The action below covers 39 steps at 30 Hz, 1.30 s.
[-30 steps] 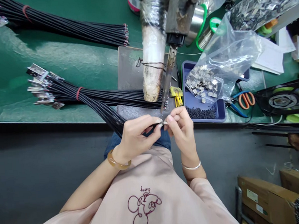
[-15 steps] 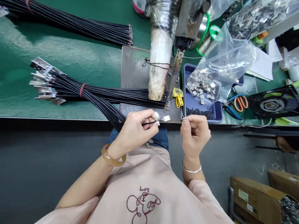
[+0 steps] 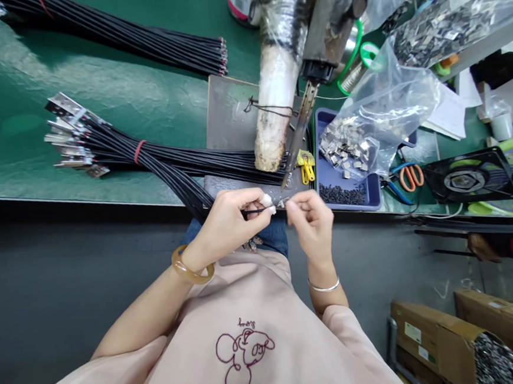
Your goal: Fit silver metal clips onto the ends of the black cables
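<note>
In my left hand (image 3: 241,217), thumb and finger with white coverings on their tips pinch a thin black cable (image 3: 254,211). A small metal connector (image 3: 280,203) sits at the cable's end, just past those fingertips. My right hand (image 3: 312,220) is closed in a pinch right at the connector, and what lies between its fingers is hidden. Beside my left hand, a bundle of black cables (image 3: 170,174) tied with a red band reaches over the table edge. A soldering iron (image 3: 299,123) points down just above the connector, its tip close to my hands.
A white wrapped tube (image 3: 272,108) hangs next to the iron. To the right are a blue tray (image 3: 375,194) with metal shells and small black parts, yellow clips (image 3: 307,169), orange-handled pliers (image 3: 410,177) and a black fan (image 3: 469,181). Another cable bundle (image 3: 129,39) lies behind.
My right hand has moved left from beside the tray to the connector, and its fingertips now meet the cable's end. My left hand keeps its hold on the cable.
</note>
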{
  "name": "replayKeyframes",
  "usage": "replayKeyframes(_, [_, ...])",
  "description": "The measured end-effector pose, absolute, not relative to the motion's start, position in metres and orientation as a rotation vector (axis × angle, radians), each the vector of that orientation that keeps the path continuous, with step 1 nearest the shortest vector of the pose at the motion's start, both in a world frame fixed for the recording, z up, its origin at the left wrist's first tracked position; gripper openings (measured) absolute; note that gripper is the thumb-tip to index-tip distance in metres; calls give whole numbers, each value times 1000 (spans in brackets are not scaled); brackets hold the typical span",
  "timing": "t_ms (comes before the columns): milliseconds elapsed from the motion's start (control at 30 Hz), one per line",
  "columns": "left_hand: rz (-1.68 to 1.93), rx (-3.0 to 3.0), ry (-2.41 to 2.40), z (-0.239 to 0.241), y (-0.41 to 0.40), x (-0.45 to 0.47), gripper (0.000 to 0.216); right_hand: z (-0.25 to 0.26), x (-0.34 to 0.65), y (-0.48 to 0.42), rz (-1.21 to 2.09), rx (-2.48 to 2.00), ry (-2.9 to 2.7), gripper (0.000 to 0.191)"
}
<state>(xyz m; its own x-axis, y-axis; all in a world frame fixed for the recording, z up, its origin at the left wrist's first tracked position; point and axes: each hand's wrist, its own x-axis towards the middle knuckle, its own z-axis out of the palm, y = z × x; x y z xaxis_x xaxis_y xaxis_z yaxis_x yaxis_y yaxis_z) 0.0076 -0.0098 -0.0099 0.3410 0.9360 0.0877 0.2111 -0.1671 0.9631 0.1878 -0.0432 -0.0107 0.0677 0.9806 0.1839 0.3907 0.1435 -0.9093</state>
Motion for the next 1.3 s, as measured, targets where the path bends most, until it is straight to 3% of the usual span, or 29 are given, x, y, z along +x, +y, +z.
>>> replayKeyframes(100, [954,1607,1073,-9,-10,10,14,-6,193,-44,692,-1423,-1314,17])
replayKeyframes(333, [1005,1702,1101,-12,-14,13,13,2,183,-43,625,-1511,-1673,14])
replayKeyframes(533, [918,1495,991,-6,-10,4,12,4,190,-46,842,-1467,-1510,22])
replayKeyframes(667, [861,1269,847,-1,-4,-5,11,13,231,-41,403,-1658,-1408,24])
replayKeyframes(800, [808,1284,783,-1,1,-7,10,14,278,-20,123,-1957,-1717,20])
replayKeyframes(1000, [828,1376,801,-2,3,2,14,13,294,0,238,-2016,-1961,6])
replayKeyframes(1300, [864,1440,925,-9,0,10,12,18,295,1,359,-1984,-2038,8])
